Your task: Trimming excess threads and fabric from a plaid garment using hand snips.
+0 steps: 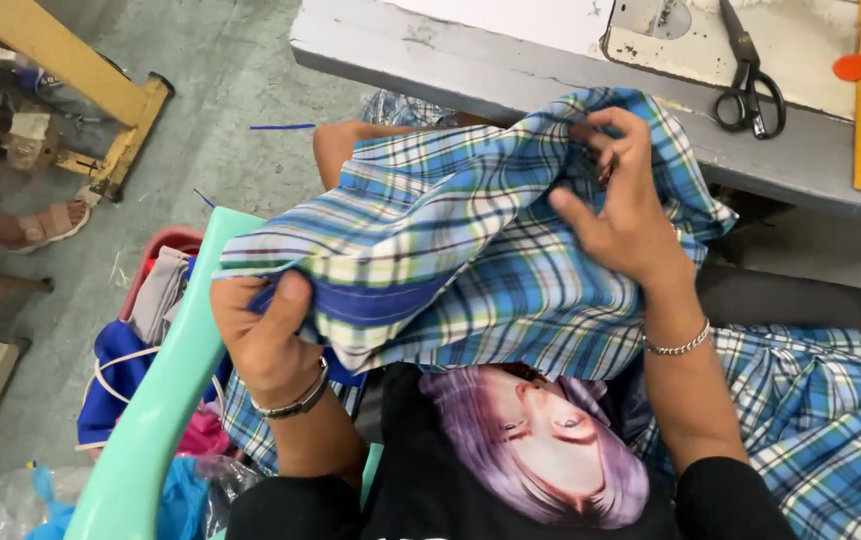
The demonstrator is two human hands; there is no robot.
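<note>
left hand (269,335) fingers under plaid cloth (471,250)

Grey concrete floor (241,90), scuffed, w/ thread scraps. Grey counter (511,75) at top; yellow wood frame (71,60) upper left. Mint plastic chair (166,390) below.

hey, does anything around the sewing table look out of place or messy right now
Nothing looks damaged or spilled. The plaid fabric is bunched between the left hand and right hand. Black scissors lie near the grey table's front edge, and loose cloth fills a red basket on the floor.
</note>
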